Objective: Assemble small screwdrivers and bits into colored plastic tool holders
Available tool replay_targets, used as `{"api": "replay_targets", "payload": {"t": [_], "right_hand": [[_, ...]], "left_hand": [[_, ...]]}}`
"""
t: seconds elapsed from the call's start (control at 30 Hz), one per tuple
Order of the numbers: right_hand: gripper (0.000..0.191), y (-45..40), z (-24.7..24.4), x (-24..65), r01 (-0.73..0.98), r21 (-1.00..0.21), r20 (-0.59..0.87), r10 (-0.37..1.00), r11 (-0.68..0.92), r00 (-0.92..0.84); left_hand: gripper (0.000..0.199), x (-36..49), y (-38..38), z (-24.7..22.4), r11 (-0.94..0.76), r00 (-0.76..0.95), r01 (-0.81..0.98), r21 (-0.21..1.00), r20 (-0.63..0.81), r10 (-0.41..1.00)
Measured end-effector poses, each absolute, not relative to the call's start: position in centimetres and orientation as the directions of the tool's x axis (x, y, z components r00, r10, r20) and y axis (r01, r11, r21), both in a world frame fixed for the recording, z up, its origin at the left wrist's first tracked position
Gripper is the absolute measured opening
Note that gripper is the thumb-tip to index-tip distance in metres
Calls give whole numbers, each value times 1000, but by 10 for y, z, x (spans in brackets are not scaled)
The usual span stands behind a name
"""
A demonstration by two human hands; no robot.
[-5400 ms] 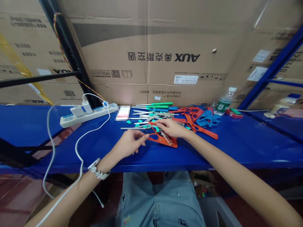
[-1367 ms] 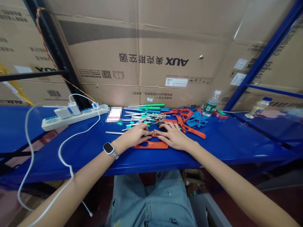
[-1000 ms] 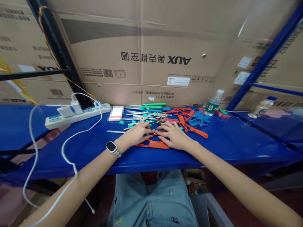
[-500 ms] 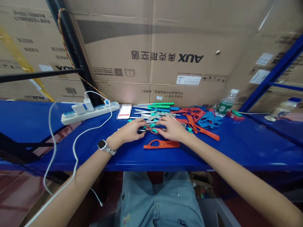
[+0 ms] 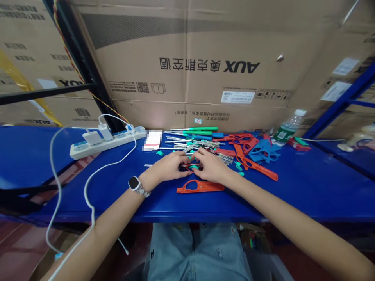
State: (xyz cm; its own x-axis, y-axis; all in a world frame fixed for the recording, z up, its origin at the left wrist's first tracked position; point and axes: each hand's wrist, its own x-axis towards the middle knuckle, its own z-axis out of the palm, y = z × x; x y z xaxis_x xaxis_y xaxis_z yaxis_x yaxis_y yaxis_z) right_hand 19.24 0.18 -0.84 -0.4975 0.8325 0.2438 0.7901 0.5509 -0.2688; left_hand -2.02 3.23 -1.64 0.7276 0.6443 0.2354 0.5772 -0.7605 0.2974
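My left hand [image 5: 172,166] and my right hand [image 5: 209,166] are close together over the table, fingers curled around one piece. Between them shows a long-nosed lighter [image 5: 190,167] in parts: a red-orange shell with a green trigger-like piece. Its middle is mostly hidden by my fingers. A thin metal rod [image 5: 148,165] sticks out left of my left hand; whether it belongs to the held piece I cannot tell. In front of my hands lies an orange lighter shell half [image 5: 202,187] with an oval opening. Small green parts [image 5: 238,166] lie right of my right hand.
Behind my hands lie metal lighter tubes [image 5: 175,139], green-handled screwdrivers [image 5: 205,129], orange shells [image 5: 260,168] and blue shells [image 5: 265,151]. A bottle [image 5: 285,130] stands at right, a power strip [image 5: 88,148] with a white cable at left. Cardboard boxes [image 5: 187,39] wall the back.
My hands have drawn closer together around the held piece and tilted slightly. The view has shifted a little; the loose parts on the table stay put.
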Motion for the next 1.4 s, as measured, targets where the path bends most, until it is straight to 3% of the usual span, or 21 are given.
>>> {"api": "replay_targets", "payload": {"t": [0.17,0.4,0.6,0.77,0.97,1.17,1.4], "right_hand": [[19,-6,-13,190,783,-202,279,801,588,-530],[13,-5,-21,202,772,-257,317,805,582,-501],[15,-16,-15,192,881,-115,331,854,459,-402],[15,-27,-14,178,923,-223,201,941,314,-272],[10,-22,-23,183,849,-380,262,923,366,-281],[11,-19,-26,188,802,-426,312,900,419,-305],[9,-19,-28,192,779,-443,308,892,443,-332]], "left_hand": [[21,-20,29,-23,-744,697,591,311,268,665],[15,-25,29,-27,-750,686,573,330,307,659],[15,-33,25,-26,-776,716,555,300,303,629],[19,-42,22,-20,-743,713,568,355,239,659],[27,-35,14,-17,-724,668,593,352,288,686],[27,-20,11,-22,-750,699,587,305,276,659],[30,-22,18,-32,-751,690,553,361,306,656]]}}
